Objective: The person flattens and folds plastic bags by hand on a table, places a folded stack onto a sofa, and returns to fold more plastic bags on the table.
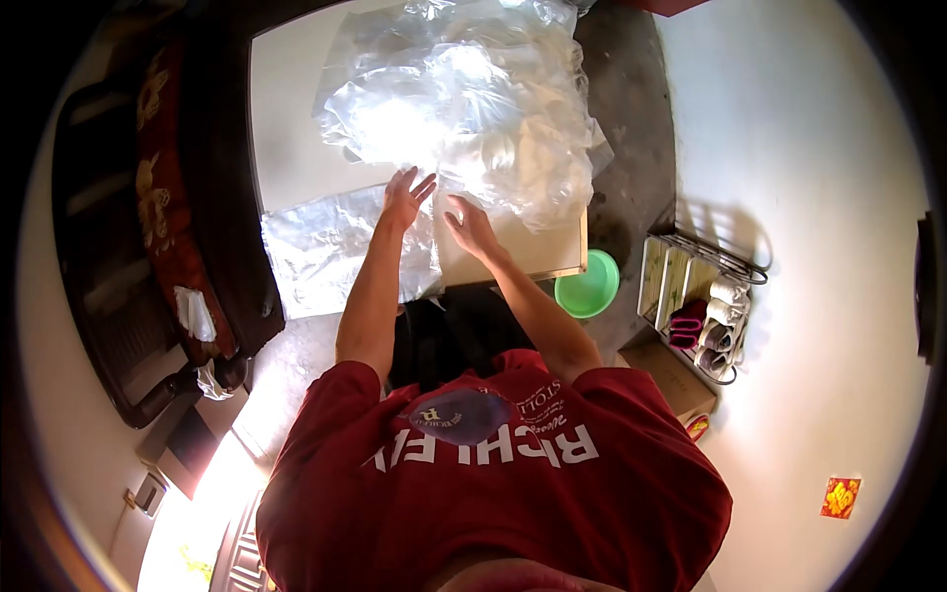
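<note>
A large heap of clear plastic bags [473,109] covers the far part of the pale table [286,99], with glare whitening its middle. One flat clear plastic bag [326,247] lies at the near left of the tabletop. My left hand [404,200] is over that bag's right edge, fingers spread, holding nothing. Just below the heap, my right hand [472,229] is above the tan board surface [513,252], its fingers apart and slightly curled. The palms face each other across a small gap. Whether either hand touches the plastic is unclear.
A green basin [588,284] stands on the floor by the table's right corner. Farther right is a rack [681,281] with several shoes, near a cardboard box [671,380]. A dark wooden bench [109,247] runs along the left.
</note>
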The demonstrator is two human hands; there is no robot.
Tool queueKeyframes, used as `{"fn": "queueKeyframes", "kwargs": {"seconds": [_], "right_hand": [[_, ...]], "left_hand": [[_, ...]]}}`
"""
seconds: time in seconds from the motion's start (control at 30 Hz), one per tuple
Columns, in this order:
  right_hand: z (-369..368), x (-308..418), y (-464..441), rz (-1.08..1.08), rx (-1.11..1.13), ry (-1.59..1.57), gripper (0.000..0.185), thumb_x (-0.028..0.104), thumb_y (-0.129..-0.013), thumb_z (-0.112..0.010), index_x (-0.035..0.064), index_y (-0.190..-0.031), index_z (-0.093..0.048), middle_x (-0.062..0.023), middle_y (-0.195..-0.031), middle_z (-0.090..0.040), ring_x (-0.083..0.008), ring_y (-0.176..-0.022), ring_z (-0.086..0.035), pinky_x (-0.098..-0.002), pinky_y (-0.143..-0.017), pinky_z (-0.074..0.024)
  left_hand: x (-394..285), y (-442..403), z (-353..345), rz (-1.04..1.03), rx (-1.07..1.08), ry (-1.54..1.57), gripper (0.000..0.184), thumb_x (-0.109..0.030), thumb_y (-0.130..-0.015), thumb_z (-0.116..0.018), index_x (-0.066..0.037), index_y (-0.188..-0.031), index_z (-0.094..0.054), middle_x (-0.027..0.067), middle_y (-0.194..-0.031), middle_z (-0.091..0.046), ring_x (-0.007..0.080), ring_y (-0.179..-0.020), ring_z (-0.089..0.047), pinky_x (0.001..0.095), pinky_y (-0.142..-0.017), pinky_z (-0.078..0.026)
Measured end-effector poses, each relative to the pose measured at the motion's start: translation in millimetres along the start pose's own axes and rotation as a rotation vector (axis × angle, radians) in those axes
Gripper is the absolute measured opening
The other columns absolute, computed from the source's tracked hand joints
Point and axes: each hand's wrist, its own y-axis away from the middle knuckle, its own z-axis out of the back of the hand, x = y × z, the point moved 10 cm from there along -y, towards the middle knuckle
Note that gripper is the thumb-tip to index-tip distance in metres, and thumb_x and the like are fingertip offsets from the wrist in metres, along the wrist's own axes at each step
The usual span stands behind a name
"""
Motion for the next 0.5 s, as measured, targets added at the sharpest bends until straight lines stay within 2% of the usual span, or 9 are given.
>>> {"fn": "queueKeyframes", "kwargs": {"seconds": [0.07,0.1,0.17,0.2,0.33,0.5], "right_hand": [[0,-11,0,-0.010,-0.007,-0.017,0.036,0.016,-0.081,-0.055,-0.0015,-0.111,-0.049,-0.0198,-0.106,-0.056,-0.0311,-0.099,-0.055,-0.0358,-0.084,-0.0441],[1,-13,0,-0.012,-0.009,-0.033,0.035,0.017,-0.082,-0.056,-0.0005,-0.111,-0.049,-0.0189,-0.104,-0.058,-0.0284,-0.097,-0.057,-0.0345,-0.082,-0.0457],[4,-19,4,-0.040,-0.035,-0.112,0.030,0.016,-0.082,-0.055,0.0000,-0.107,-0.051,-0.0179,-0.099,-0.060,-0.0284,-0.093,-0.059,-0.0341,-0.078,-0.0467],[8,-24,5,-0.062,-0.061,-0.189,0.026,0.015,-0.081,-0.055,0.0006,-0.102,-0.053,-0.0169,-0.094,-0.062,-0.0284,-0.089,-0.060,-0.0337,-0.075,-0.0477],[10,-30,5,-0.085,-0.052,-0.162,0.022,0.015,-0.082,-0.055,0.0019,-0.099,-0.055,-0.0157,-0.091,-0.062,-0.0256,-0.084,-0.062,-0.0313,-0.072,-0.0485],[-7,-32,8,-0.133,0.047,-0.322,0.023,0.020,-0.086,-0.051,-0.0002,-0.095,-0.056,-0.0134,-0.087,-0.064,-0.0195,-0.077,-0.063,-0.0293,-0.068,-0.0491]], "left_hand": [[4,-15,-5,0.013,0.079,-0.025,0.049,-0.012,-0.085,-0.049,0.000,-0.127,-0.026,0.0173,-0.129,-0.036,0.0281,-0.099,-0.054,0.0330,-0.077,-0.050],[4,-19,-9,0.016,0.081,-0.028,0.049,-0.012,-0.085,-0.049,0.000,-0.127,-0.026,0.0173,-0.129,-0.036,0.0281,-0.099,-0.054,0.0330,-0.077,-0.050],[6,-24,-10,0.051,0.047,0.010,0.038,-0.014,-0.085,-0.050,-0.001,-0.118,-0.038,0.0138,-0.118,-0.049,0.0227,-0.094,-0.055,0.0285,-0.073,-0.047],[2,-22,-12,0.017,-0.013,-0.037,0.033,-0.017,-0.084,-0.051,-0.002,-0.113,-0.045,0.0107,-0.107,-0.057,0.0197,-0.092,-0.054,0.0273,-0.073,-0.045],[-17,-8,-33,-0.038,-0.048,-0.187,0.028,-0.019,-0.084,-0.052,-0.003,-0.106,-0.051,0.0095,-0.102,-0.059,0.0185,-0.090,-0.055,0.0272,-0.073,-0.044],[-41,32,-65,-0.131,0.053,-0.277,0.021,-0.018,-0.082,-0.055,-0.005,-0.097,-0.055,0.0074,-0.096,-0.060,0.0154,-0.085,-0.056,0.0258,-0.070,-0.044]]}}
